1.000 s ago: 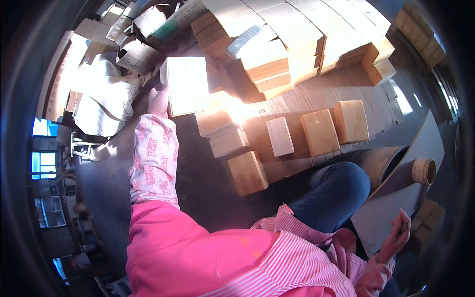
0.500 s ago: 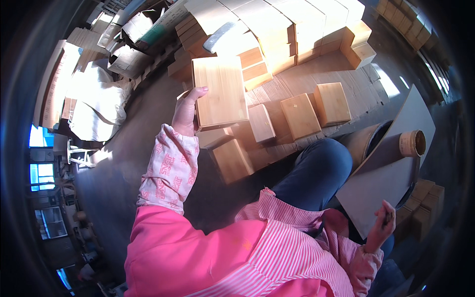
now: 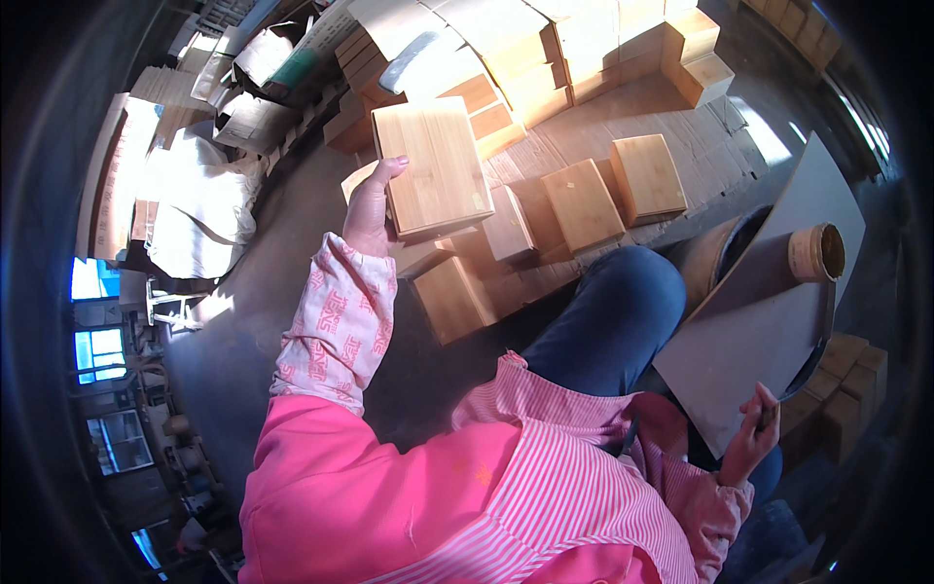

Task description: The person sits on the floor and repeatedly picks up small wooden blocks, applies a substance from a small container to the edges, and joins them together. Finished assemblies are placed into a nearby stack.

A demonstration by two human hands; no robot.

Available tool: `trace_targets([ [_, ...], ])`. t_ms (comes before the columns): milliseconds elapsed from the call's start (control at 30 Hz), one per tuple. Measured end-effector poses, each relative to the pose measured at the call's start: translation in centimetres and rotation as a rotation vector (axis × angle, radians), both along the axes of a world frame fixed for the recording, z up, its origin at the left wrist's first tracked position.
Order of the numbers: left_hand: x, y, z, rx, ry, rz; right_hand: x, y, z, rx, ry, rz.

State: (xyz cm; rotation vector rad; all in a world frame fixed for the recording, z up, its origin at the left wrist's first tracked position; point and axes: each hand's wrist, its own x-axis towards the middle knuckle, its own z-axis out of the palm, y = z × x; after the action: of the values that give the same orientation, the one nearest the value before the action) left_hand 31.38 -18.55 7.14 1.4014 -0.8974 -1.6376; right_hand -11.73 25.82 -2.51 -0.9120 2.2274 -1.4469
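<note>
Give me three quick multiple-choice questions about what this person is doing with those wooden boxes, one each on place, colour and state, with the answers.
1. Where is the wooden box that the left hand grips?
A. Raised above the floor
B. Lying on the grey board
C. Resting on the knee

2. What colour is the person's jacket sleeve?
A. Green
B. Pink
C. Black

3. What is the right hand doing?
A. Hanging free
B. Gripping a box
C. Holding the edge of the grey board

Answers: 1 A, the fingers clasp the box's left side and hold it up over the boxes on the floor. 2 B, the sleeve and shoulder are bright pink. 3 C, its fingers close on the board's lower corner.
</note>
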Motion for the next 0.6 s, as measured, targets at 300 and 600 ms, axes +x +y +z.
trace_targets([
  [300, -2.2, 1.9, 1.7, 0.018, 0.006, 0.023, 0.5, -0.3, -0.6, -0.074, -0.043, 0.011],
  [600, -9.9, 6.1, 4.5, -0.06, 0.217, -0.166, 2.5, -2.7, 2.7, -0.208, -0.446, 0.07],
])
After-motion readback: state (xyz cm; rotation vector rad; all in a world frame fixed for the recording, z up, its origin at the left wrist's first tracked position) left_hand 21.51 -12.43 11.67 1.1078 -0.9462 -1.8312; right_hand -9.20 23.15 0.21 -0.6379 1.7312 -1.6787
